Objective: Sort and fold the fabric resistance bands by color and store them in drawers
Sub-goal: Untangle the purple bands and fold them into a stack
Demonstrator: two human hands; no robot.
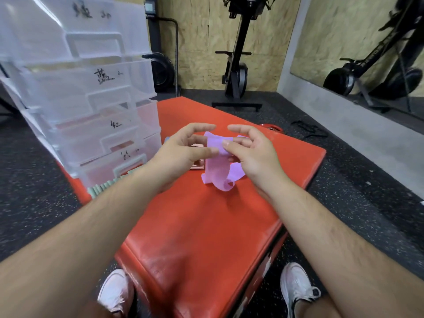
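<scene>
Left hand (183, 152) and right hand (250, 152) pinch loose purple band (216, 173) right of drawer unit (91, 92); green bands (103, 187) stacked at its base; purple apparently unfolded, unstored.

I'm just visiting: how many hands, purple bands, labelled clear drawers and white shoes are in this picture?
Hands: 2 (left hand, right hand), both pinching the band
Purple fabric resistance band: 1
Clear plastic labelled drawers: 4
White shoes: 2
Total: 9
</scene>
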